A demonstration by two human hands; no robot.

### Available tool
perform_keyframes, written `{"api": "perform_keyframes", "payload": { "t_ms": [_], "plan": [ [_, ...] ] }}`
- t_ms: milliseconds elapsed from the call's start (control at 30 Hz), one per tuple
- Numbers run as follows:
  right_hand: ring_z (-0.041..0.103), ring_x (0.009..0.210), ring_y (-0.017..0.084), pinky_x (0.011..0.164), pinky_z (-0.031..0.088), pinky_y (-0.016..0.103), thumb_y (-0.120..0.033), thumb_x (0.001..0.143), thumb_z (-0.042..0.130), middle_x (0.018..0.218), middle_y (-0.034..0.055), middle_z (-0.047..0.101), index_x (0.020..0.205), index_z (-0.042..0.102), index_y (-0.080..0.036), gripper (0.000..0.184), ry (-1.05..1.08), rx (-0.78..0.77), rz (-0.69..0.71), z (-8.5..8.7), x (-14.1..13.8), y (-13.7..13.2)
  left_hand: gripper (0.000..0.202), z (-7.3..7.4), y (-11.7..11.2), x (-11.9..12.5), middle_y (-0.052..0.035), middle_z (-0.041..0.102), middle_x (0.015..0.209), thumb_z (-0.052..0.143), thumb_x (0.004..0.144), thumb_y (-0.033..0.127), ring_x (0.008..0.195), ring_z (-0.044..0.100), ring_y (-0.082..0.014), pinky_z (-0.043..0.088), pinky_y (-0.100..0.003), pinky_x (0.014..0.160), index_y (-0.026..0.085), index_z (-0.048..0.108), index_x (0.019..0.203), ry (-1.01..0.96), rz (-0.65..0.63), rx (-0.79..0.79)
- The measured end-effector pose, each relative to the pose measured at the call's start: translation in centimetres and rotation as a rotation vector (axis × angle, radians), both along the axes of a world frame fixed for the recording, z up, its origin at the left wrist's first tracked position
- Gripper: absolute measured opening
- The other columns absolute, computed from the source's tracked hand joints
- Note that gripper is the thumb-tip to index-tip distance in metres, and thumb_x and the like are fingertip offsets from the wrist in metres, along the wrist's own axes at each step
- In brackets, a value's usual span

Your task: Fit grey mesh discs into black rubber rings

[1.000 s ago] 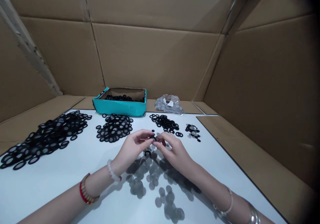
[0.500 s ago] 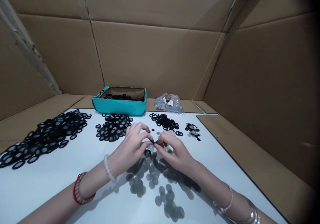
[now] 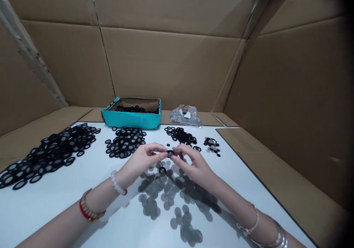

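My left hand and my right hand meet at a small black rubber ring, pinching it between their fingertips. Below them, loose grey mesh discs lie scattered on the white table. Another black ring lies among those discs, just under my fingers. Black rings fitted with grey mesh centres form a pile beyond my left hand. A pile of black rings lies beyond my right hand.
A larger pile of meshed rings spreads across the table's left side, and a small mixed heap sits at right. At the back stand a teal box holding black rings and a clear plastic bag. Cardboard sheets wall the table.
My fingers have flattened and spread a little around the ring, which shows more between them. Both hands stay together, and the piles have not visibly moved.
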State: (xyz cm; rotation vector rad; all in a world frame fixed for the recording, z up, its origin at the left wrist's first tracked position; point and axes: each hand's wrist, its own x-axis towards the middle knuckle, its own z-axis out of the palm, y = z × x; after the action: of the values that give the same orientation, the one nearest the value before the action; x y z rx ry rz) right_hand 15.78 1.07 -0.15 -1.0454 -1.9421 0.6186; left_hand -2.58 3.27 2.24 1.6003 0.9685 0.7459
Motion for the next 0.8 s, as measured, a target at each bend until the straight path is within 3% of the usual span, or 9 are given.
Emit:
{"api": "perform_keyframes", "payload": {
  "t_ms": [200,333,533,800],
  "plan": [
    [0.046,0.070,0.014,0.064,0.035,0.024,-0.030,0.086,0.050,0.071,-0.0010,0.050,0.071,0.049,-0.019,0.019,0.164,-0.189,0.103,0.1,0.1,0.2,0.019,0.0,-0.2,-0.1,-0.0036,0.063,0.089,0.054,0.082,0.031,0.086,0.052,-0.0174,0.039,-0.027,0.076,0.016,0.065,0.080,-0.064,-0.113,-0.055],
    [0.043,0.067,0.013,0.062,0.033,0.024,-0.030,0.084,0.052,0.067,-0.0016,0.047,0.067,0.046,-0.018,0.022,0.218,-0.237,0.131,0.0,0.0,0.3,0.019,0.2,-0.3,0.0,-0.0037,0.062,0.088,0.051,0.083,0.030,0.083,0.053,-0.0166,0.039,-0.026,0.072,0.016,0.064,0.079,-0.041,-0.132,-0.050],
    [0.042,0.065,0.013,0.062,0.032,0.023,-0.028,0.084,0.051,0.066,-0.0028,0.045,0.067,0.045,-0.018,0.021,0.097,-0.176,0.125,0.0,0.0,0.3,0.008,-0.3,-0.3,0.2,-0.0051,0.059,0.094,0.057,0.078,0.022,0.092,0.053,-0.0191,0.039,-0.028,0.081,0.017,0.063,0.081,0.099,-0.022,0.306],
    [0.041,0.063,0.013,0.068,0.031,0.027,-0.023,0.086,0.049,0.064,-0.0030,0.046,0.066,0.044,-0.018,0.021,-0.064,0.046,0.037,-0.4,-0.2,-0.3,0.010,-1.2,-0.4,0.1,-0.0043,0.058,0.091,0.051,0.082,0.016,0.091,0.053,-0.0191,0.038,-0.032,0.084,0.019,0.060,0.077,0.237,0.011,0.584]
  ]
}}
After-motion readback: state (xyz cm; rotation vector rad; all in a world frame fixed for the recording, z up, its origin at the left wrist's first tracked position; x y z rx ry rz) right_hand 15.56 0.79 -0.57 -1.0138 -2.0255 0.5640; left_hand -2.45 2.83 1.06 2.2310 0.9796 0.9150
